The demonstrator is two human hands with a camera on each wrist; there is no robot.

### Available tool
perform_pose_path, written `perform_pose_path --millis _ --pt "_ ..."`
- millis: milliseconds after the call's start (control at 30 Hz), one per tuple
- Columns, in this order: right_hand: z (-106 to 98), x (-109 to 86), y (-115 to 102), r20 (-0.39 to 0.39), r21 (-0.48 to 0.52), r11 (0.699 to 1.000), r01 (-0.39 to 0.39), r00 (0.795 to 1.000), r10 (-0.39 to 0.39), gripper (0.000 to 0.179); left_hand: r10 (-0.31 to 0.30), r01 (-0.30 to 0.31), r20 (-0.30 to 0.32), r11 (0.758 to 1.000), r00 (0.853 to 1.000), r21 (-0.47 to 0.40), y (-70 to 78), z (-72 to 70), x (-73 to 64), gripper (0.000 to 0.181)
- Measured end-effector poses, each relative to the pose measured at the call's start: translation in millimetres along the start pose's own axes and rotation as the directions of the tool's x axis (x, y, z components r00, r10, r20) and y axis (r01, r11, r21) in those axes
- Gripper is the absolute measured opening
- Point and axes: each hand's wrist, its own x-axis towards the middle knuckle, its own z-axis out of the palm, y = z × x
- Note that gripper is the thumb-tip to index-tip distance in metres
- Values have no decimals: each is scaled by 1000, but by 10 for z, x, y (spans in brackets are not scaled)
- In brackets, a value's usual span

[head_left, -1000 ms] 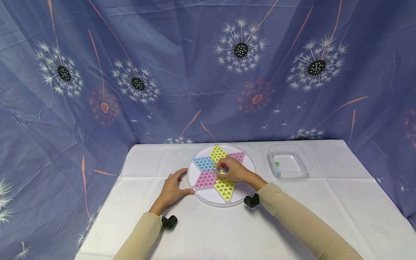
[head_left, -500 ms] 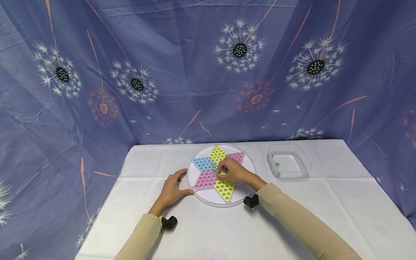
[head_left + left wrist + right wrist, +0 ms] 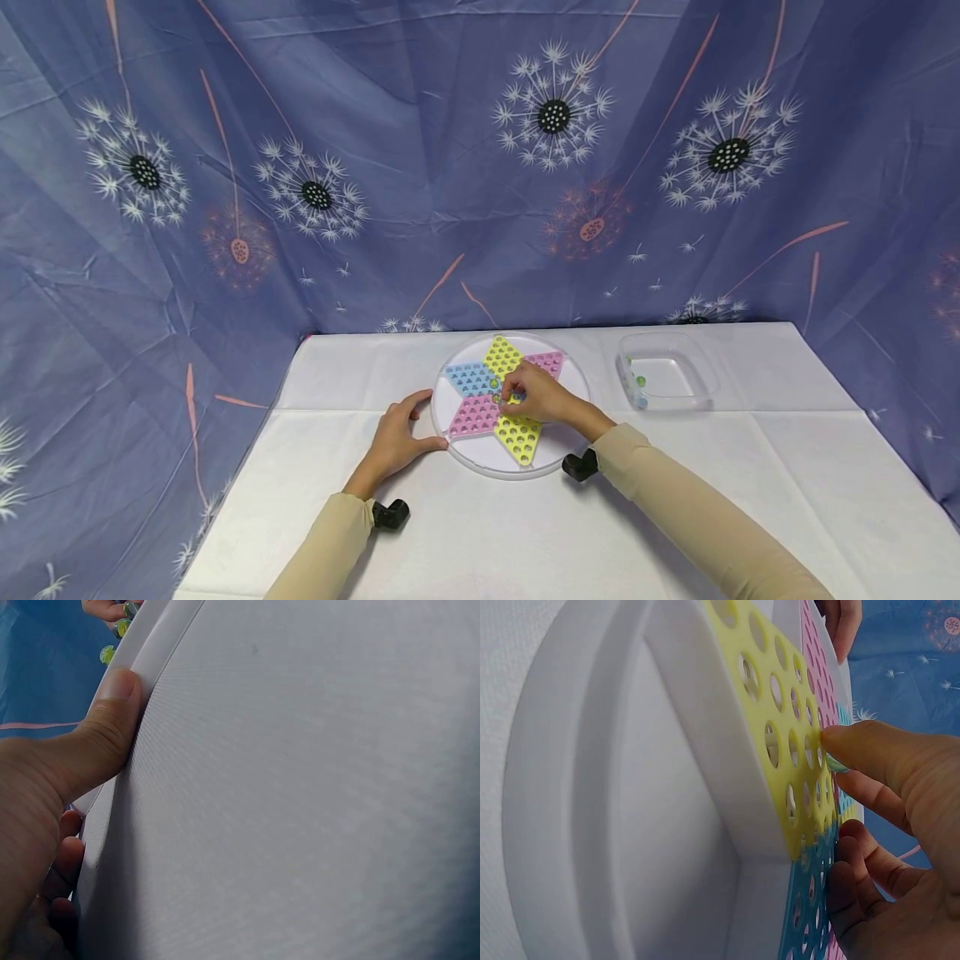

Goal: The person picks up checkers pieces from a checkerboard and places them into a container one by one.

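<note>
A round white Chinese checkers board (image 3: 457, 417) with a pink, yellow and blue star full of holes lies on the table. Over the star's middle, my right hand (image 3: 542, 393) pinches a greenish marble (image 3: 838, 763) between thumb and index finger, right at the holes. Two glass marbles, one a green marble (image 3: 494, 383), sit in holes beside those fingertips; the left wrist view also shows a yellow-green marble (image 3: 107, 654). My left hand (image 3: 397, 435) rests at the board's left edge, thumb and index finger spread apart along the rim, with the thumb touching it.
A clear plastic container (image 3: 667, 371) stands to the right of the board, a few green and blue marbles (image 3: 641, 381) along its left side. The white tablecloth (image 3: 480, 533) covers the table. Behind it hangs a blue dandelion-patterned curtain (image 3: 435, 208).
Almost nothing differs. The right hand stays over the middle of the star, its fingertips shifting only slightly. The left hand keeps its place at the rim.
</note>
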Motion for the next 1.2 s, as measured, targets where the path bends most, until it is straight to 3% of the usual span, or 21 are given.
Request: perform_pose_path --millis 633,900,1200 --pt "-14 -12 5 -2 9 1000 13 1000 -13 15 -15 15 6 1000 1000 3 1 1 4 96" --pt "-79 6 -11 58 -6 1000 17 998 -17 14 -5 5 -2 1000 1000 5 -6 5 -9 95" --pt "-224 28 -56 81 0 996 93 992 -93 9 -5 5 0 1000 1000 0 2 -1 -12 96"
